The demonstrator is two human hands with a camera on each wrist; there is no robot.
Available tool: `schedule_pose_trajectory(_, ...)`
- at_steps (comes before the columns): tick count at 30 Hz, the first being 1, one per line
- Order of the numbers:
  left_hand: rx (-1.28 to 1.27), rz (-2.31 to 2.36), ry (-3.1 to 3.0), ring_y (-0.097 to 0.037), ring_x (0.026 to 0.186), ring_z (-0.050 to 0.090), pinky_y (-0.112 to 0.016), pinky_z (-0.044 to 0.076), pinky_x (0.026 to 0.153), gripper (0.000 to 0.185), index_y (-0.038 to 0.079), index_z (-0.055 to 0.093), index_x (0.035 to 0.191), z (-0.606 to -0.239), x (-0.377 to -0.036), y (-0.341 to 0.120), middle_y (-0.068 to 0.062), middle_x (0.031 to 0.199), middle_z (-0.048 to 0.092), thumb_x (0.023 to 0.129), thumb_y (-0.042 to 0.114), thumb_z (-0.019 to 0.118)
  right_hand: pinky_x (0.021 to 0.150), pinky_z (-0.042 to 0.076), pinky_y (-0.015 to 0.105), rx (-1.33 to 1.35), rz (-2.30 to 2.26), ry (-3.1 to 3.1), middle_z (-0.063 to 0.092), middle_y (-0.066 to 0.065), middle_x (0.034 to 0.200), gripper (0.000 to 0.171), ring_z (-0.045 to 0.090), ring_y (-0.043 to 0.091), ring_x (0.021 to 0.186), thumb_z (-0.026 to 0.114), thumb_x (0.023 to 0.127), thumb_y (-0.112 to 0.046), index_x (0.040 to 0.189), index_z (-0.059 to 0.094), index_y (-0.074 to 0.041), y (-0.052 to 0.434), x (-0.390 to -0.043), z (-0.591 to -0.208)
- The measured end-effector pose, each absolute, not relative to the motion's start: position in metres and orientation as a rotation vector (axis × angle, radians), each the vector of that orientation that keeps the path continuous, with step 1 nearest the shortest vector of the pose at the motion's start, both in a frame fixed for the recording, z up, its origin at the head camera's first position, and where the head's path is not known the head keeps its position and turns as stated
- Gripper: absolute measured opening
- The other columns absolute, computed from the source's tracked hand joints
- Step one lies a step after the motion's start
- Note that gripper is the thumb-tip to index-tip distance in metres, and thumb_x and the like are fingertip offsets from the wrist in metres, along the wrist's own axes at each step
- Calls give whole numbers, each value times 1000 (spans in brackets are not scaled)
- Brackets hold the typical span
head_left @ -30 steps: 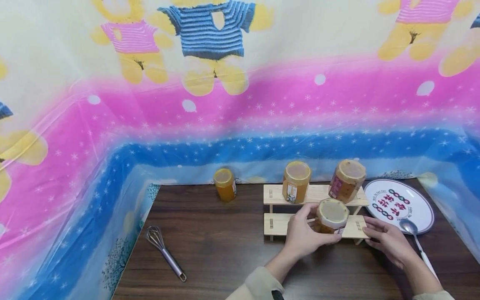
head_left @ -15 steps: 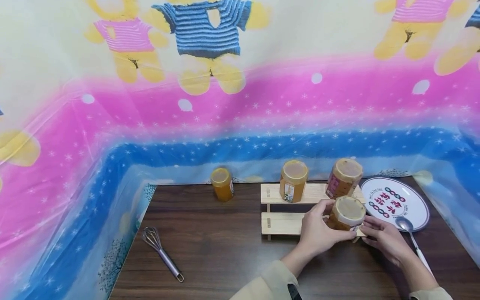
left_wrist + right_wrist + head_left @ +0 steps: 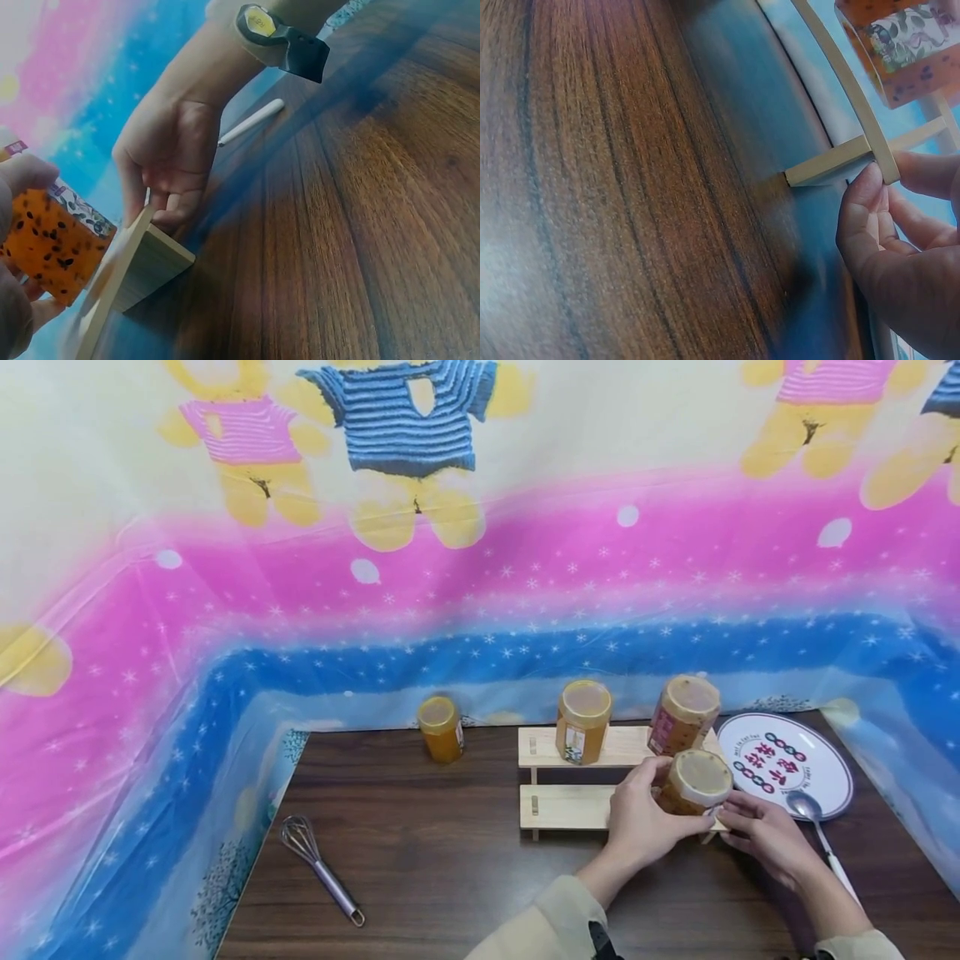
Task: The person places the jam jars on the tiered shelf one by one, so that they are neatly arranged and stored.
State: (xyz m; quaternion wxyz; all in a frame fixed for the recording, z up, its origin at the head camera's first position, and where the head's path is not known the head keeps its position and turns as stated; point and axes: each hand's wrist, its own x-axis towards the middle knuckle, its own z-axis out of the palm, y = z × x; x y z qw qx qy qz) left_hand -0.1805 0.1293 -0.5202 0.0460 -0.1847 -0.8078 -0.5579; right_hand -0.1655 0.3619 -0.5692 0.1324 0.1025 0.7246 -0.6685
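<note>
My left hand [image 3: 643, 817] grips a lidded jar [image 3: 697, 783] of orange, jam-like filling with dark seeds, upright at the right end of the wooden rack's [image 3: 564, 807] lower shelf. In the left wrist view the jar [image 3: 56, 244] shows a patterned label, its base close at the shelf board [image 3: 116, 277]. With thumb and fingers, my right hand [image 3: 774, 837] pinches the right end of that shelf; the right wrist view shows the board [image 3: 866, 120] between thumb and fingertips. Two more jars, one amber [image 3: 584, 727] and one with a pink label [image 3: 682, 717], stand on the upper shelf.
A smaller amber jar [image 3: 441, 731] stands at the table's back edge, left of the rack. Far left lies a whisk [image 3: 324, 872]. Right of the rack is a white plate [image 3: 821, 758], with a spoon [image 3: 823, 839] resting its bowl on the rim. A printed cloth [image 3: 420, 643] hangs behind.
My left hand has carried the jar rightward along the lower shelf to its right end, mostly in the first half second. My right hand has stayed at the shelf end. The view has shifted slightly.
</note>
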Motion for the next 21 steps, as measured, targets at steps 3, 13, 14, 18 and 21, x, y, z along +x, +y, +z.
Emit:
schedule_pose_trajectory(3, -543, -1694, -2476, 4, 114, 58, -22, 50, 92, 74, 31, 59, 134, -521, -181, 131, 19, 124, 63, 72, 40, 97, 87, 59, 31, 307, -1931, 2099, 65, -4, 112, 68, 65, 5, 98, 59, 107, -15, 154, 22, 16, 362, -166, -569)
schedule_pose_trajectory(13, -507, -1695, -2500, 3, 115, 58, -24, 50, 95, 73, 33, 59, 134, -524, -182, 132, 20, 124, 62, 72, 42, 97, 86, 59, 31, 314, -1954, 2078, 65, -8, 112, 72, 66, 5, 99, 61, 107, -17, 156, 21, 16, 362, -166, -570)
schedule_pose_trajectory(14, -507, -1696, -2500, 4, 114, 58, -24, 50, 95, 73, 33, 59, 134, -525, -182, 132, 20, 123, 62, 72, 41, 97, 86, 59, 31, 314, -1958, 2078, 66, -8, 112, 72, 66, 5, 98, 62, 106, -18, 156, 22, 15, 362, -166, -570)
schedule_pose_trajectory(18, -507, -1704, -2494, 4, 114, 57, -24, 50, 96, 73, 32, 59, 134, -527, -183, 132, 21, 123, 62, 72, 41, 97, 85, 59, 31, 303, -1966, 2084, 66, -7, 111, 71, 66, 5, 98, 62, 106, -18, 155, 23, 15, 362, -165, -570)
schedule_pose_trajectory(21, -516, -1717, -2484, 4, 115, 57, -24, 50, 96, 73, 32, 59, 135, -529, -182, 132, 21, 124, 62, 73, 41, 96, 85, 59, 31, 294, -1973, 2089, 66, -7, 111, 71, 65, 5, 98, 62, 106, -17, 155, 23, 16, 361, -164, -570)
